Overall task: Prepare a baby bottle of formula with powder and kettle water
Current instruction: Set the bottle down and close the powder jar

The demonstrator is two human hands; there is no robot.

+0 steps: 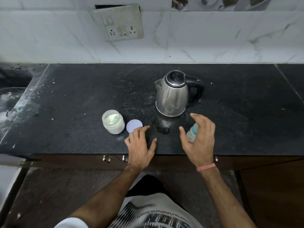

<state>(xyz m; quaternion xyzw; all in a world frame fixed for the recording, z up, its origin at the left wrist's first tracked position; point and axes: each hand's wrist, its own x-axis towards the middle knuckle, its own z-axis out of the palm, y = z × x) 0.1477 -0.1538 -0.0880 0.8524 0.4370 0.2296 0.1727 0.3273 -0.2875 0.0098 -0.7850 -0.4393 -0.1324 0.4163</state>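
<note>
Here we hold our left hand flat and spread wide, palm down on the near edge of the desk, fingertips just touching the one lilac lid. Our right hand curls loosely open around the one baby bottle, whether gripping we cannot tell. One open powder jar sits left; one steel kettle stands farther back.
</note>
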